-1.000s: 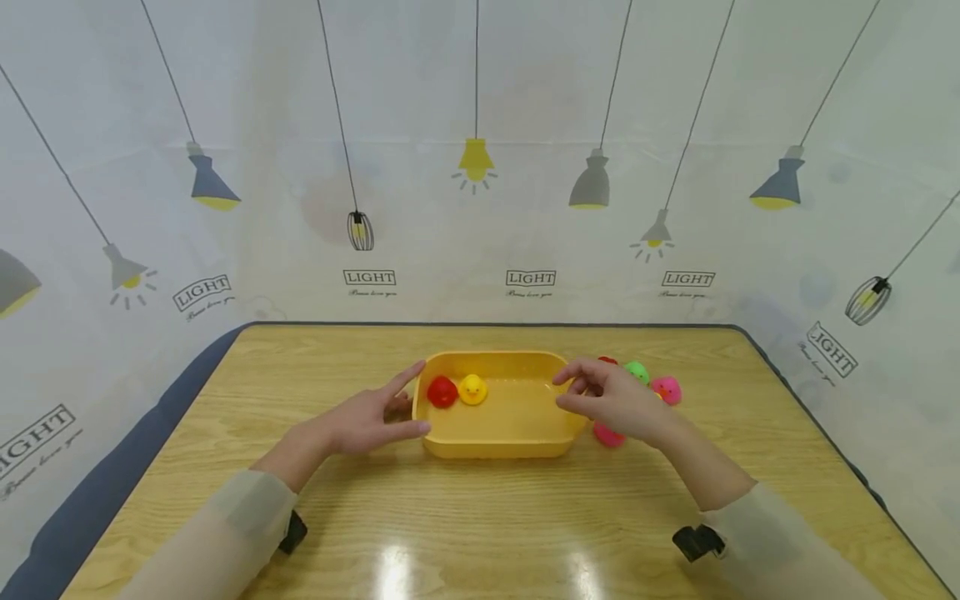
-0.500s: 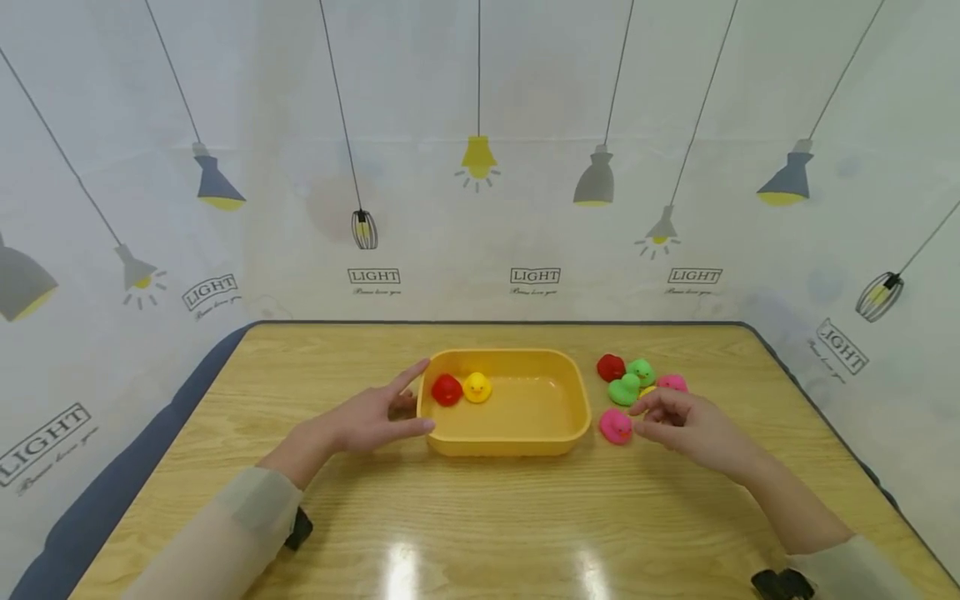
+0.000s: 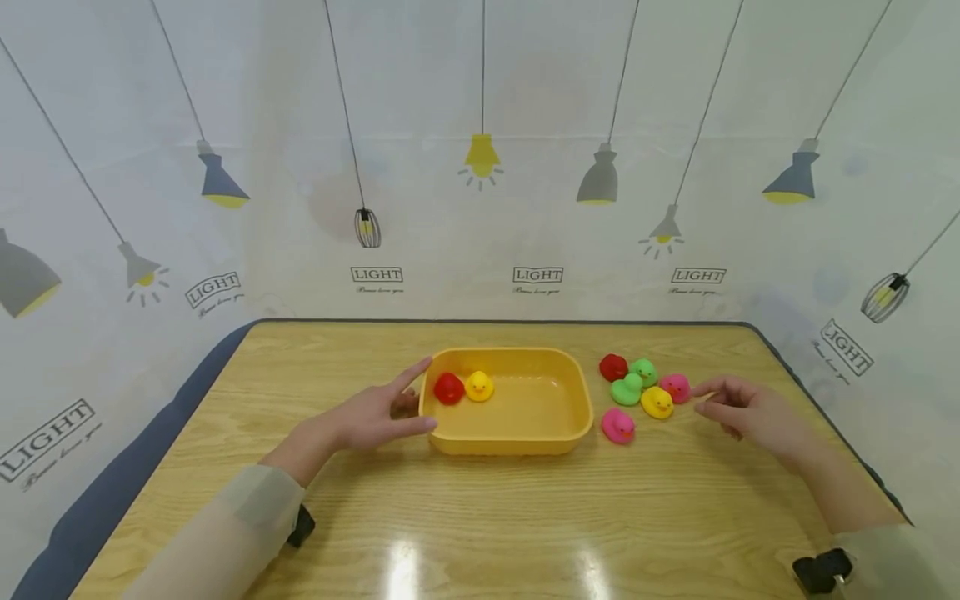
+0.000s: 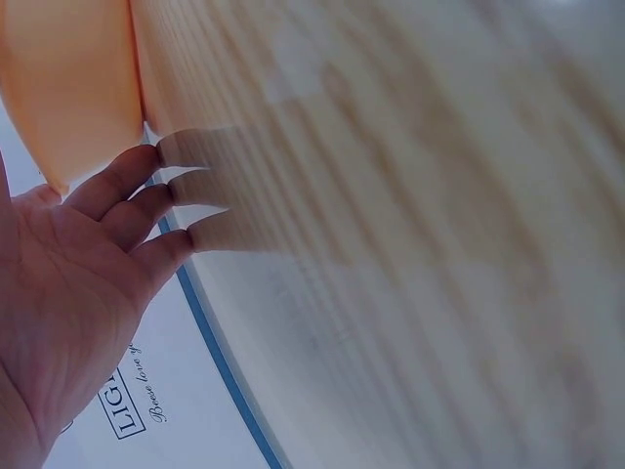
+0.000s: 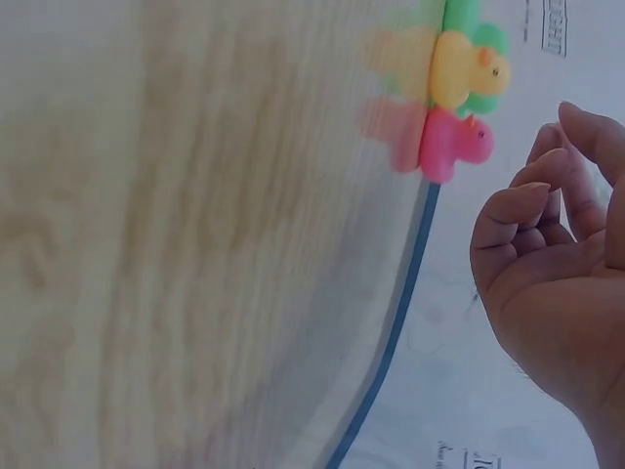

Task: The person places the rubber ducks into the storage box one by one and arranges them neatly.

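A yellow plastic tub (image 3: pixel 536 408) stands mid-table with a red toy duck (image 3: pixel 449 389) and a yellow toy duck (image 3: pixel 480 386) in its left part. My left hand (image 3: pixel 367 417) rests at the tub's left end, thumb and forefinger spread along its rim; the left wrist view shows the fingers (image 4: pixel 132 200) extended beside the tub wall (image 4: pixel 73 88). My right hand (image 3: pixel 761 417), fingers loosely bent and holding nothing, is just right of a pink toy duck (image 3: pixel 677 388). The right wrist view shows a gap between that hand (image 5: pixel 557 264) and the pink duck (image 5: pixel 449 147).
Right of the tub lie another yellow duck (image 3: pixel 657 402), two green ducks (image 3: pixel 627 389), a red duck (image 3: pixel 613 367) and a second pink duck (image 3: pixel 618 426). Behind the wooden table (image 3: pixel 480 517) hangs a pale curtain (image 3: pixel 420 167) printed with lamps.
My right hand has moved from over the tub's right end to the right, past the ducks, uncovering them. My left hand has stayed at the tub. The view has shifted slightly.
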Available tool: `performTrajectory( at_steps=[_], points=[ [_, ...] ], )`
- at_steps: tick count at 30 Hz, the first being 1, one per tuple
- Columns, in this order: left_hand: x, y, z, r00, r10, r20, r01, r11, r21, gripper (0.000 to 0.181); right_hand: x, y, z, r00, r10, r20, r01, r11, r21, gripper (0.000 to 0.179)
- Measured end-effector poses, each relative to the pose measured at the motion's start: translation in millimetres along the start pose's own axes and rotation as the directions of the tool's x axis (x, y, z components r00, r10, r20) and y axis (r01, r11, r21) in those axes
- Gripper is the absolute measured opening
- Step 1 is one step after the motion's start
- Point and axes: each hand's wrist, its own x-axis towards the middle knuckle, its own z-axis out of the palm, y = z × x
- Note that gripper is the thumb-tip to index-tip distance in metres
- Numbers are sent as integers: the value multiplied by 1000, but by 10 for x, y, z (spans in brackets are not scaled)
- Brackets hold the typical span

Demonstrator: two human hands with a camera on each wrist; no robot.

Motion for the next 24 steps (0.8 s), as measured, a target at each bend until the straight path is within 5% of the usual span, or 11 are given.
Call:
performTrajectory(
  at_steps=[10,24],
  points=[
    [24,-11,5,1000,-3,1,3,1000,2,103,327,98,-58,999,49,19,-50,999,13,60],
    [14,-1,-8,1000,-4,3,4,1000,14,105,530,138,64,993,119,11,-118,991,-64,62]
  ],
)
